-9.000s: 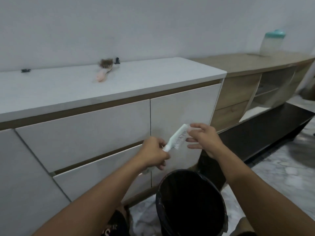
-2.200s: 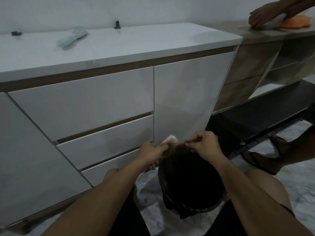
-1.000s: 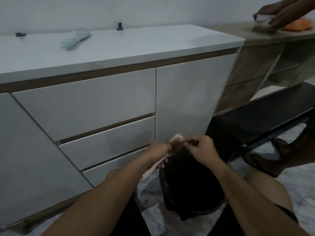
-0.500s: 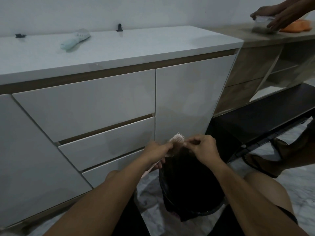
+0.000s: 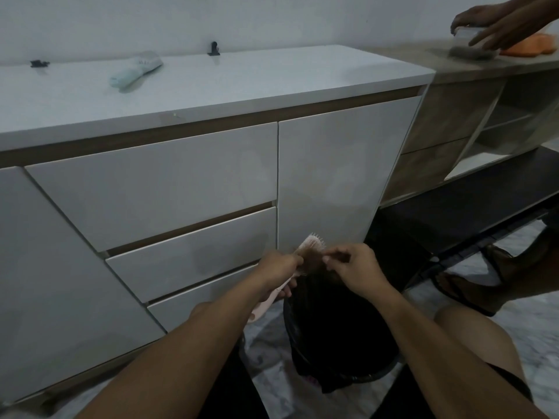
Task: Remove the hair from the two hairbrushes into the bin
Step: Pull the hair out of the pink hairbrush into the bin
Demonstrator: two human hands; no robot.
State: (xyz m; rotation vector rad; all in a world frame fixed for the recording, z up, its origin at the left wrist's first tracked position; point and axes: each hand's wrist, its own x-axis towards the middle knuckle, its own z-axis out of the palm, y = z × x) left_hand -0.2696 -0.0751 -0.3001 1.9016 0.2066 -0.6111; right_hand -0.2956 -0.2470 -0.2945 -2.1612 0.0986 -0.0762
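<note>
A pink hairbrush [image 5: 311,246] with brown hair tangled in its bristles is held over the black bin [image 5: 338,337] on the floor. My left hand [image 5: 276,272] grips the brush by its handle, whose end sticks out below my wrist. My right hand [image 5: 351,269] pinches the clump of hair [image 5: 314,263] at the brush head with thumb and fingertips. The pale green hairbrush [image 5: 136,71] lies on the white cabinet top [image 5: 242,83], far left, with no hair visible in it.
White drawers and a door front stand right behind the bin. Two small black clips [image 5: 213,49] sit at the back of the top. Another person's hands [image 5: 496,22] hold a container on the wooden counter at the right; their sandalled foot [image 5: 465,288] stands beside my knee.
The pink brush was on the cabinet and the pale one in my hands nine seconds ago; they have swapped. Over the last second my hands stay at the brush head, right fingers working the hair.
</note>
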